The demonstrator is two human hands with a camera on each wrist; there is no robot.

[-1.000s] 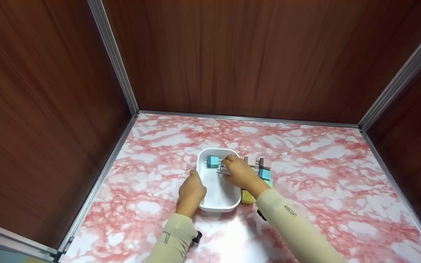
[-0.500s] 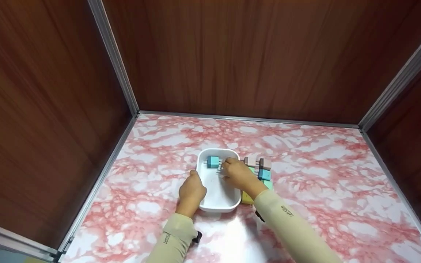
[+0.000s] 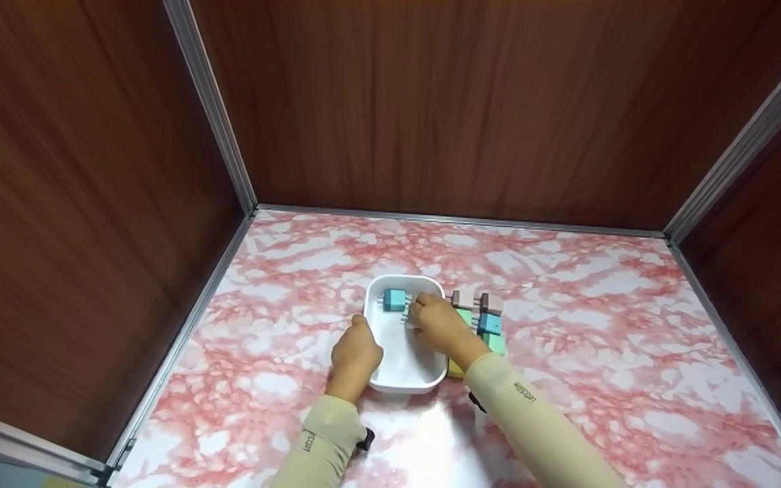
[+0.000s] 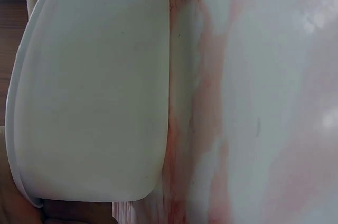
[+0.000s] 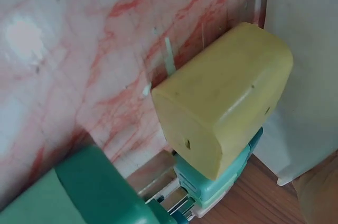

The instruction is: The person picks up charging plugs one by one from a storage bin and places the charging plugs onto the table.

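Observation:
A white plastic tub [image 3: 407,388] stands on the table; its side wall fills much of the left wrist view. My left hand [image 3: 356,349] grips the tub's left rim, thumb on top. Inside, toward the far end, lies a blue charger plug [image 3: 395,300] with metal prongs at its left. My right hand [image 3: 439,325] reaches over the right rim, fingers curled around another charger plug near the tub floor. Only that plug's prongs [image 3: 405,318] show left of the fingertips; its body is hidden under the hand.
Right of the tub, charger plugs lie in rows: pinkish-grey [image 3: 491,303], blue [image 3: 490,324], light green [image 3: 494,343] and yellow [image 5: 227,92], partly behind my right forearm. Brown wood-grain panels [image 3: 458,115] enclose the marbled red-and-white table [image 3: 601,325].
My right fingers have closed in around the plug in the tub, and the right forearm has shifted slightly left. My left hand and the tub stay in place.

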